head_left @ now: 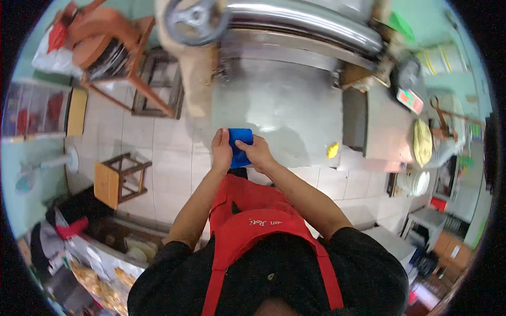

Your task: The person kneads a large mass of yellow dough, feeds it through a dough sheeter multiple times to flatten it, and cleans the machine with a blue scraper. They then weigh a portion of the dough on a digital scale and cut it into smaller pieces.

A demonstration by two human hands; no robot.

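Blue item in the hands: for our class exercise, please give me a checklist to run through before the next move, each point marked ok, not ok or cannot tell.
1. Blue item secured by the right hand: ok, thumb across its face.
2. Left hand gripping firmly: cannot tell; it is at the item's left edge.
3. Hands clear of the metal roller: ok, they are at the near side of the grey work surface.
4. Surface free of loose things: not ok, a small yellow thing lies near its right edge.
5. Roller stopped: cannot tell.

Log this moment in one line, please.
left hand: at left edge of blue item | right hand: thumb over its right side | ahead: grey tabletop, yellow item
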